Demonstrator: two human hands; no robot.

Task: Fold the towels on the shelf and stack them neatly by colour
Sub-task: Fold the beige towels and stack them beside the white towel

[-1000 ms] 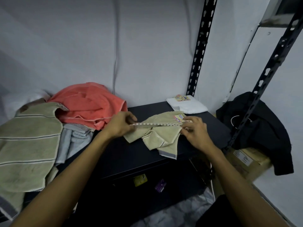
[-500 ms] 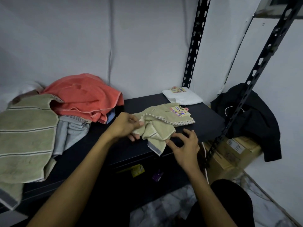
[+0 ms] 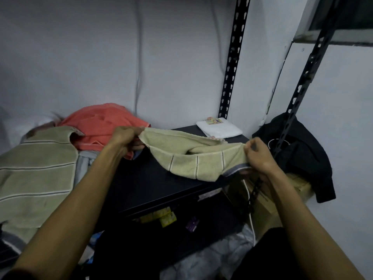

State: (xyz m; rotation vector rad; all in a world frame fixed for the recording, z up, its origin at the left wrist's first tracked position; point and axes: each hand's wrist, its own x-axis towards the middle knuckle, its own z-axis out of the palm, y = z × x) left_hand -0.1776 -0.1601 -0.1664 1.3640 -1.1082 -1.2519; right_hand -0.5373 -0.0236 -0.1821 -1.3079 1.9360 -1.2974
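The small beige towel [image 3: 193,158], soft terry with thin pale and grey stripes and a grey hem, hangs stretched above the dark shelf [image 3: 145,182], its lower edge sagging over the shelf's bare front middle. The left hand [image 3: 126,138] has its grip closed on one end and the right hand [image 3: 260,156] pinches the other, near the black slotted upright [image 3: 300,91]. A rumpled coral towel [image 3: 101,126] and a large striped beige towel [image 3: 36,170] crowd the shelf's left end, and a folded white towel [image 3: 220,129] lies flat at the back right corner.
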